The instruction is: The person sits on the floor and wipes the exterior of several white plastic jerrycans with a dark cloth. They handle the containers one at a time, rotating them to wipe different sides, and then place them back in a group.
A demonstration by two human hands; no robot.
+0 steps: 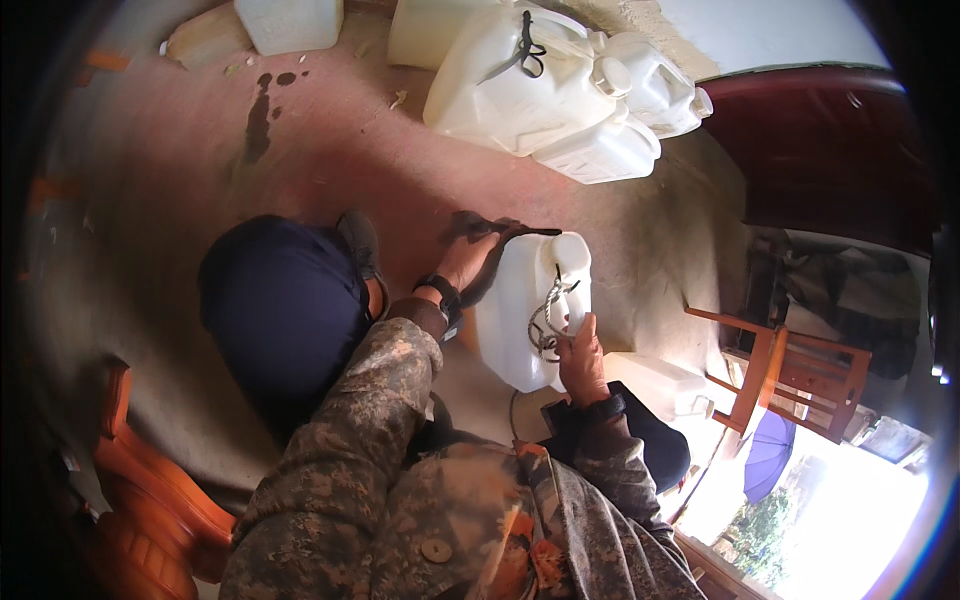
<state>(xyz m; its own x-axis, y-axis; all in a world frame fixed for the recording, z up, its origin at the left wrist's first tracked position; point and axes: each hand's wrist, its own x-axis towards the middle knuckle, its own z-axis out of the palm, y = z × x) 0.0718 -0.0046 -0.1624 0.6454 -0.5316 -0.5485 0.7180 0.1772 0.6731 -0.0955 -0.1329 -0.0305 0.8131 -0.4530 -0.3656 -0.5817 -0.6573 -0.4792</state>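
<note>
In front of me a white plastic jerrycan (510,322) is on the floor between my legs. My right hand (583,364) grips it at the near end of its handle, against a loop of grey rope (541,330) tied there. At the far end, my left hand (480,251) holds a black strap (536,231) that runs along the jerrycan's top edge. The left fingertips are partly in shadow, so their exact hold is hard to see. A white screw cap (573,249) sits at the jerrycan's far corner.
Several more white jerrycans (517,90) stand along the wall ahead, one with a black tie (529,56). Another pale jerrycan (652,382) is beside my right knee. A wooden chair (795,375) is to the right, another orange-brown wooden chair (150,502) at lower left. Dark wet spots (257,124) mark the floor.
</note>
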